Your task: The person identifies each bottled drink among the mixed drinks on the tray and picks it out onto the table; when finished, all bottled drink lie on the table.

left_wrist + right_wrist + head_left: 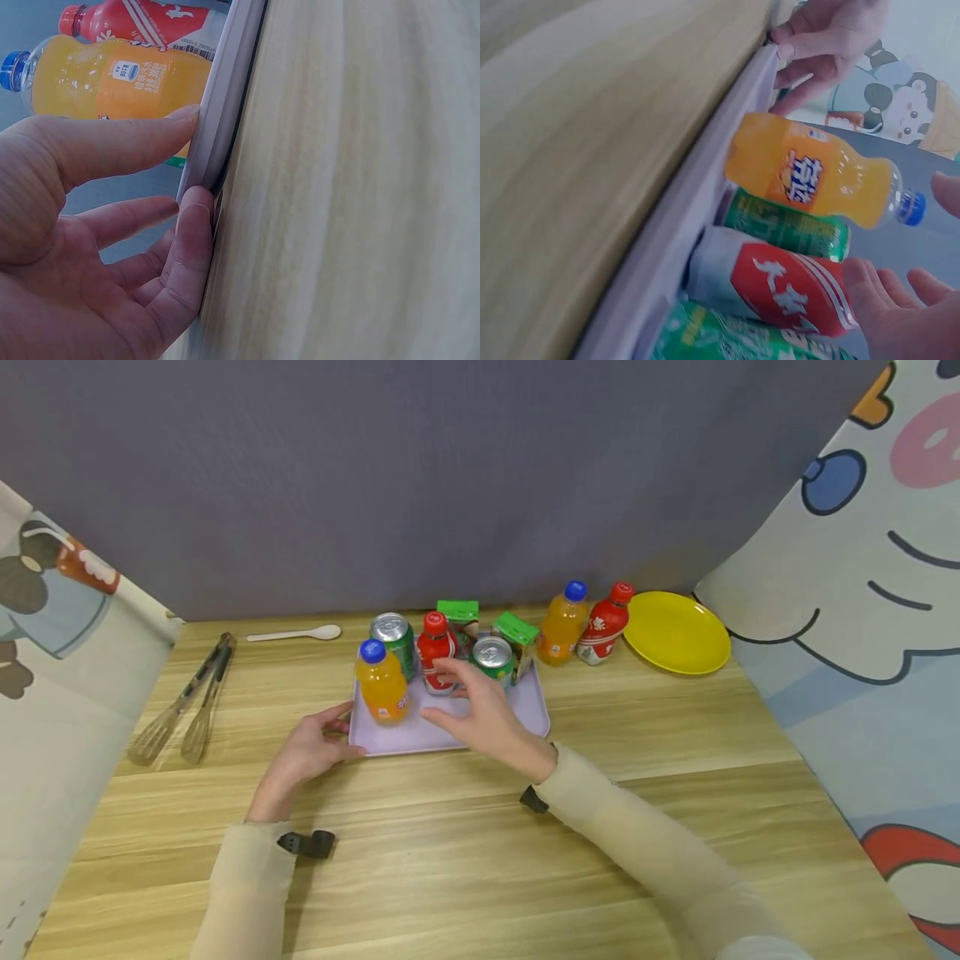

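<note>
A pale lilac tray [427, 742] carries an orange soda bottle [384, 689] with a blue cap, a red-labelled bottle [435, 652], two green cans, one of them a can [392, 631] at the left, and green-topped cartons behind. My left hand [311, 747] holds the tray's front left corner, thumb and fingertips against its rim in the left wrist view. Over the tray, my right hand [483, 706] reaches in with thumb and fingers spread apart. Its fingertips [859, 281] are right at the upper part of the red-labelled bottle, and nothing is gripped.
Right of the tray stand another orange bottle [562, 625] and another red bottle [604, 625], beside a yellow plate [678, 633]. At the left lie a white spoon [296, 633] and metal tongs [191, 702]. A grey partition [420, 485] rises behind the wooden table [420, 860].
</note>
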`<act>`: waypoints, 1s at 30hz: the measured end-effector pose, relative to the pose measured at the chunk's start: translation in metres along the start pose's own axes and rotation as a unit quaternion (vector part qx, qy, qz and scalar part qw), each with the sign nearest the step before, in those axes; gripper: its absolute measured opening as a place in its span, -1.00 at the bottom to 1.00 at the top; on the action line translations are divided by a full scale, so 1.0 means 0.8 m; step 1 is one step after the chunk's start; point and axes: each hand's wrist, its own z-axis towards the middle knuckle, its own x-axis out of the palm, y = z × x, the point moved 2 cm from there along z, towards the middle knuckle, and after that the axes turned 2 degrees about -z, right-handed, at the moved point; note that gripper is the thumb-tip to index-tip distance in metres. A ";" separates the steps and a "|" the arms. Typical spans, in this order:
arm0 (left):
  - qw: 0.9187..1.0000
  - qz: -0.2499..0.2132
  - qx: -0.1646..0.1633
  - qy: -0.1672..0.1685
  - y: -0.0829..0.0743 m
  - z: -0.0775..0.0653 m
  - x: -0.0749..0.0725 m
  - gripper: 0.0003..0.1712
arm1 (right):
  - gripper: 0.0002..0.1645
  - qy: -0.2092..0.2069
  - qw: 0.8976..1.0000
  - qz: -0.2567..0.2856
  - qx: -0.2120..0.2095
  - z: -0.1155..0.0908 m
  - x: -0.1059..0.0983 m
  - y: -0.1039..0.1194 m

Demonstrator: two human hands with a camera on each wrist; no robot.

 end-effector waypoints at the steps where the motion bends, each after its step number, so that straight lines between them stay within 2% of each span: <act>1: 1.000 -0.001 0.000 0.000 0.000 0.000 0.000 -0.02 | -0.24 0.003 1.000 0.002 0.005 0.001 0.004 -0.001; 10: 1.000 -0.001 -0.002 0.000 0.001 0.000 0.001 -0.02 | -0.22 0.018 0.999 -0.004 0.038 0.008 0.031 -0.013; 18: 1.000 0.000 0.000 -0.003 0.003 0.000 -0.001 -0.03 | -0.17 0.017 0.999 -0.005 0.033 0.016 0.049 -0.023; 30: 1.000 0.000 0.000 -0.005 0.003 0.001 0.000 -0.03 | -0.12 0.010 0.998 -0.025 0.056 0.024 0.067 -0.024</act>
